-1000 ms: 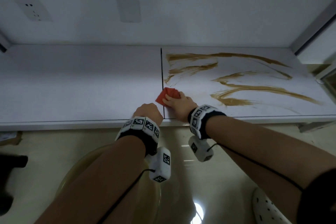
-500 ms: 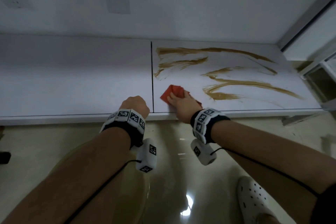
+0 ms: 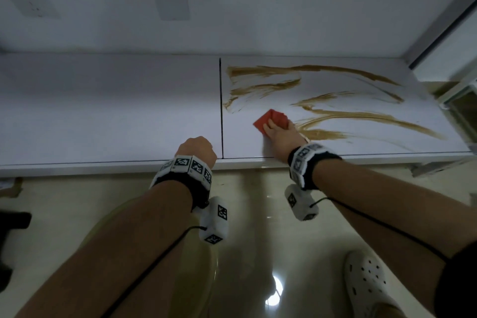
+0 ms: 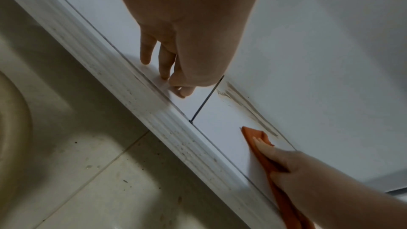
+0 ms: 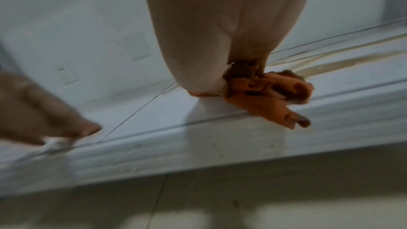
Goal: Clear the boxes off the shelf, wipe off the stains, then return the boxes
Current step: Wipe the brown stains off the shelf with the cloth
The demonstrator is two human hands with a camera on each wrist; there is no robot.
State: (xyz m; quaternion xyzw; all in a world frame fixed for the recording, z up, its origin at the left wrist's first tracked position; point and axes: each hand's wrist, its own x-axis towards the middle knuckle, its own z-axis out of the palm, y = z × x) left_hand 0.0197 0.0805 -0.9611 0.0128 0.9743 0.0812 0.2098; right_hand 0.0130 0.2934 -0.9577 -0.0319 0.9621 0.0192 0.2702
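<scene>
The white shelf (image 3: 103, 111) bears long brown stains (image 3: 361, 116) across its right panel. My right hand (image 3: 281, 134) presses a folded orange-red cloth (image 3: 271, 121) flat on that panel, at the left end of the lowest streak. The right wrist view shows the cloth (image 5: 264, 97) bunched and brown-soiled under my right hand (image 5: 220, 32). My left hand (image 3: 197, 148) rests at the shelf's front edge, left of the panel seam. Its fingertips (image 4: 165, 74) touch the surface and hold nothing. No boxes are in view.
A wall socket (image 3: 32, 2) and a blank plate (image 3: 171, 2) sit on the back wall. A metal upright (image 3: 438, 20) bounds the shelf at right. Below on the tiled floor are a yellowish basin (image 3: 103, 227), a white clog (image 3: 366, 284) and a dark object (image 3: 13, 222).
My right hand has slid the cloth rightward from the seam to the lowest streak. The left hand has stayed at the front edge.
</scene>
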